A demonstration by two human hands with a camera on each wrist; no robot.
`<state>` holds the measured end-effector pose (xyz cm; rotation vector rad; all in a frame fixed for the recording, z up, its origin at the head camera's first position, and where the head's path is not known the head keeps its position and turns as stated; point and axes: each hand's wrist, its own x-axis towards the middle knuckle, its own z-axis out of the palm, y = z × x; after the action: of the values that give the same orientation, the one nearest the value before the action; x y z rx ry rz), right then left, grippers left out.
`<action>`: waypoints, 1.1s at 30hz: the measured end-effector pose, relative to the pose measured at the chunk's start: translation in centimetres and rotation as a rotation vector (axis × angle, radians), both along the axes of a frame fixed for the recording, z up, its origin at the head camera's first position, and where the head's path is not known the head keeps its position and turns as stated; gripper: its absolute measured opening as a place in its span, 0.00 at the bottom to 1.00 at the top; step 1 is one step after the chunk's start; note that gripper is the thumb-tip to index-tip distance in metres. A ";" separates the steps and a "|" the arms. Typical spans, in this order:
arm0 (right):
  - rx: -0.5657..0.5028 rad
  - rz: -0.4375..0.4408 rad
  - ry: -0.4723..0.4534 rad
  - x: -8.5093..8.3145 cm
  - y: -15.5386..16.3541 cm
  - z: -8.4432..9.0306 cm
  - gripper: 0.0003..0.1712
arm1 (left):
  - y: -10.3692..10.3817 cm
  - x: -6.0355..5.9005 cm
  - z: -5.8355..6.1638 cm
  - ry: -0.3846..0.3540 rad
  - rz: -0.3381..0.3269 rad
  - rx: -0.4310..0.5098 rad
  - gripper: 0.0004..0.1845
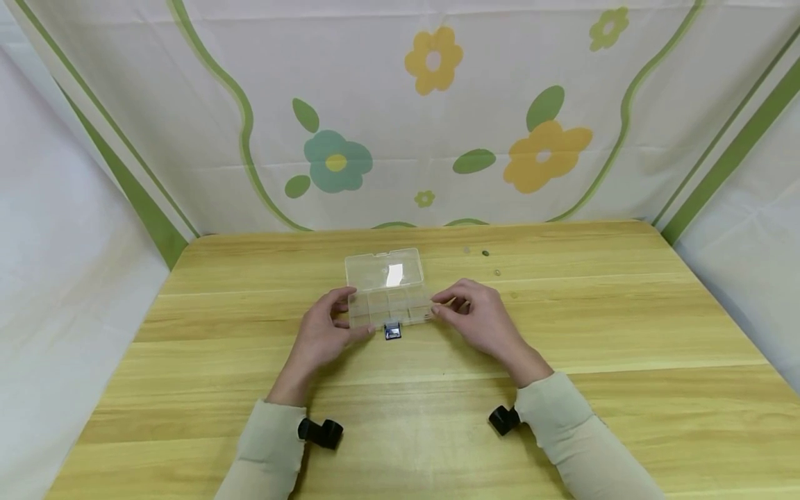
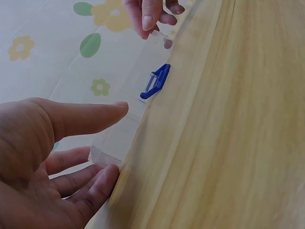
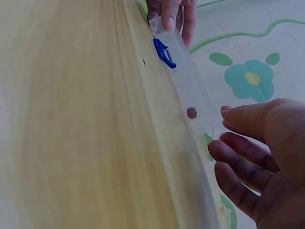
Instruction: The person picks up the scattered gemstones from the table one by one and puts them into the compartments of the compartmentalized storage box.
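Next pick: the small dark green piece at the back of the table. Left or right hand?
Right, probably. The right hand is nearer the small dark green piece and appears to hold nothing; the left hand holds the left end of the clear box, farther away.

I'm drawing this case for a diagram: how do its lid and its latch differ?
The lid is clear; the latch is blue. The lid is a broad panel, the latch far smaller. The lid lies along the box's far edge, the latch at its near edge. Both are open.
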<state>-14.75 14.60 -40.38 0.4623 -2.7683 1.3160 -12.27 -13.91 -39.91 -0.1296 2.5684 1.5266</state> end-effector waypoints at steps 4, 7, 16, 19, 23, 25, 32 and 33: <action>0.009 -0.032 0.001 -0.2 0.7 -0.1 0.06 | 0.0 0.0 0.0 -0.004 -0.001 0.009 0.43; 0.012 -0.054 -0.011 -0.4 1.4 0.0 0.07 | -0.1 0.0 0.0 -0.006 0.000 0.018 0.43; 0.010 -0.121 -0.045 -0.7 3.8 0.2 0.10 | -0.1 0.0 -0.1 0.006 -0.004 0.026 0.42; 0.017 -0.146 -0.042 -0.8 4.8 0.1 0.11 | -0.1 0.0 -0.1 0.003 -0.004 0.024 0.42; 0.030 -0.189 -0.048 -1.0 6.1 0.1 0.12 | -0.2 0.0 -0.1 0.000 -0.002 0.025 0.42; 0.030 -0.209 -0.057 -1.1 6.7 0.1 0.12 | -0.2 0.0 -0.1 0.001 0.000 0.022 0.42; 0.046 -0.266 -0.055 -1.1 8.9 0.1 0.15 | -0.1 0.0 -0.2 0.005 -0.002 0.029 0.42; 0.047 -0.270 -0.057 -1.0 9.2 0.0 0.15 | -0.1 0.0 -0.2 0.006 -0.002 0.029 0.42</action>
<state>-15.77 23.80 -40.37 0.0484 -2.7876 1.2216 -12.22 -14.03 -40.15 -0.1183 2.5489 1.5658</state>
